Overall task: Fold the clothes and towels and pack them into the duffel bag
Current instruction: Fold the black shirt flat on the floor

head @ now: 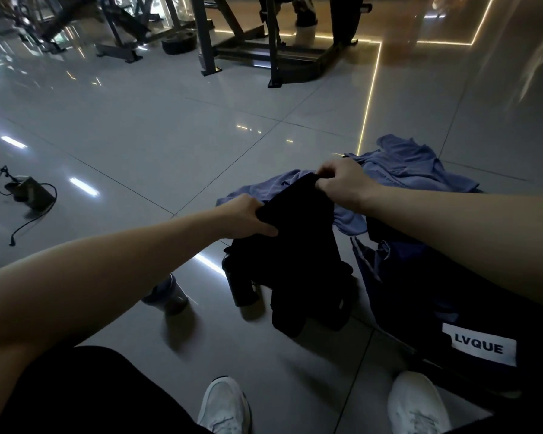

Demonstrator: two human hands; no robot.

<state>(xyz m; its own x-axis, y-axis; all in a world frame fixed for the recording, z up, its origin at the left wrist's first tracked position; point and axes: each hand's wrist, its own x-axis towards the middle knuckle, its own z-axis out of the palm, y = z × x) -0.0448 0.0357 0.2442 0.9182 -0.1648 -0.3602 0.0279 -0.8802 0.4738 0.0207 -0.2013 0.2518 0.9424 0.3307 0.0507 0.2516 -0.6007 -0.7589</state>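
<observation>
Your left hand (248,218) and right hand (342,183) each pinch the top edge of the black fabric garment (301,255), fingers curled round it. It hangs below both grips, long axis running down toward you, just beside the dark navy duffel bag (445,296).

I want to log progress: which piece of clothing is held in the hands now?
The black garment, gripped at its top edge by the left hand and right hand, hanging down. The blue clothes lie crumpled behind it.
</observation>
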